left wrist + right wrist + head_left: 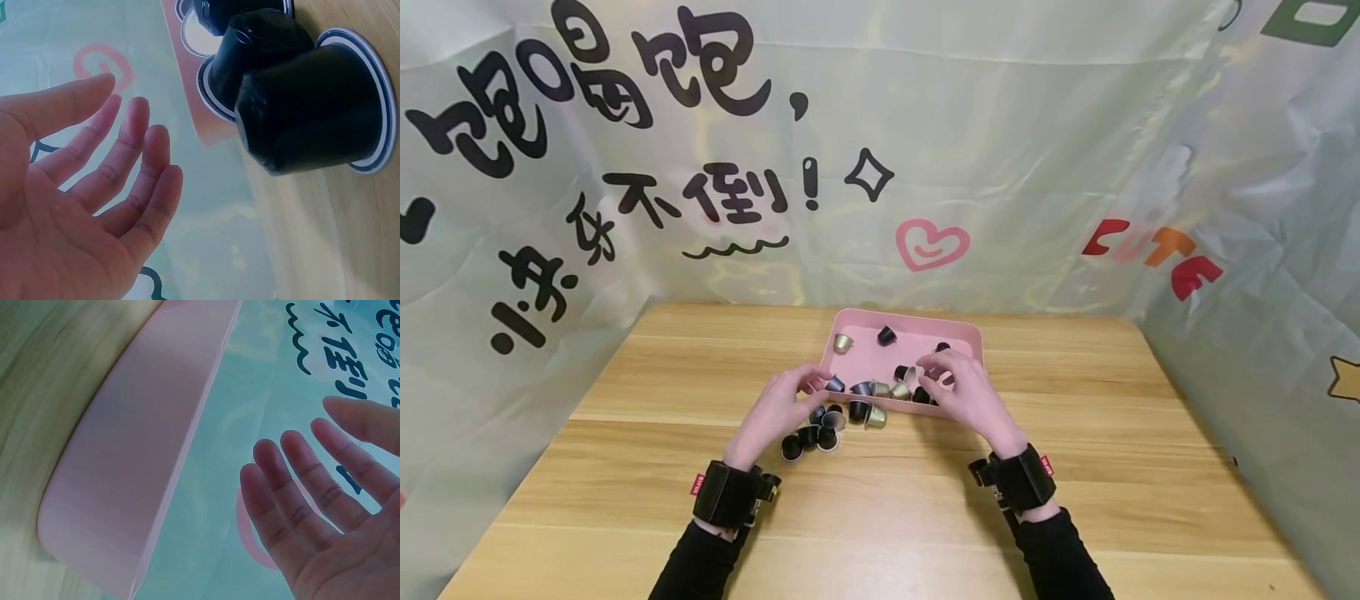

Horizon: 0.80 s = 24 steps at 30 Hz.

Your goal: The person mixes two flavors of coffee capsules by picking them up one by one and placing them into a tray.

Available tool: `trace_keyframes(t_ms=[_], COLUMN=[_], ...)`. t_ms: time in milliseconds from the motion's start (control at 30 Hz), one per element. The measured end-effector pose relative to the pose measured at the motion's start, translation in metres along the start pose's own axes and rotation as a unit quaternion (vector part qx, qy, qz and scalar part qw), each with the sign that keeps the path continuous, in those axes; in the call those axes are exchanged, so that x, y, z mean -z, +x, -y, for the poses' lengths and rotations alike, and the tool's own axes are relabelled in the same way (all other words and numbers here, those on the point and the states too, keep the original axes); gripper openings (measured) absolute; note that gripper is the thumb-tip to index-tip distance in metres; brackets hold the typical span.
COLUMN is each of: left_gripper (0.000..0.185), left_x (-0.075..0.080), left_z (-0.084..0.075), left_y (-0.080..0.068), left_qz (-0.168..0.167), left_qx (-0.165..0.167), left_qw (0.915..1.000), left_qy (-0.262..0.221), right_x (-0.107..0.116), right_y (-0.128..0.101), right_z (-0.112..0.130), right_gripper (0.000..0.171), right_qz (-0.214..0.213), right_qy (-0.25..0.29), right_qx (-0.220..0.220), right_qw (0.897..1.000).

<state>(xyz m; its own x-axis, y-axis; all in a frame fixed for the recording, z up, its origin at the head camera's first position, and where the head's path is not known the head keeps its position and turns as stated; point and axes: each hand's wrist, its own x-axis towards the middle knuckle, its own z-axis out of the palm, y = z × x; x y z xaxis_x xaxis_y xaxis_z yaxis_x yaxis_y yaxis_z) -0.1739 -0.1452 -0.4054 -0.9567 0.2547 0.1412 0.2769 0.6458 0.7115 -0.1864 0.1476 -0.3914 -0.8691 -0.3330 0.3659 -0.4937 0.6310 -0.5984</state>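
Observation:
A shallow pink tray [910, 319] holds several coffee capsules, among them a gold one [843, 342], a black one [887, 335] and a blue-grey one [836, 384]. More lie on the table along its front left edge, including a pale gold-green capsule [876, 417] and a black capsule [312, 112]. My left hand [781, 407] hovers by the tray's front left corner, fingers loosely bent and holding nothing. Over the right side of the tray is my right hand [966, 392], its fingers relaxed and empty in the right wrist view; it hides some capsules.
The wooden table [1075, 500] ends at a printed cloth backdrop [1037, 167] behind the tray. Cloth also hangs along both sides. Each wrist wears a black camera band [726, 493].

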Motion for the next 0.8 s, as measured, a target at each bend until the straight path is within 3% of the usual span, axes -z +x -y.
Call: trace_keyframes(t_ms=[800], left_gripper=[0.022], left_x=[-0.0013], left_z=[-0.003], left_y=[-0.0004], left_qz=[0.015], left_qx=[-0.009], left_qw=[0.9998], left_qy=[-0.006], right_x=[-0.0055], right_y=[-0.0003], right_z=[0.0002], right_gripper=[0.019], right_qz=[0.034], right_qy=[0.013], right_qx=[0.019], right_qw=[0.999])
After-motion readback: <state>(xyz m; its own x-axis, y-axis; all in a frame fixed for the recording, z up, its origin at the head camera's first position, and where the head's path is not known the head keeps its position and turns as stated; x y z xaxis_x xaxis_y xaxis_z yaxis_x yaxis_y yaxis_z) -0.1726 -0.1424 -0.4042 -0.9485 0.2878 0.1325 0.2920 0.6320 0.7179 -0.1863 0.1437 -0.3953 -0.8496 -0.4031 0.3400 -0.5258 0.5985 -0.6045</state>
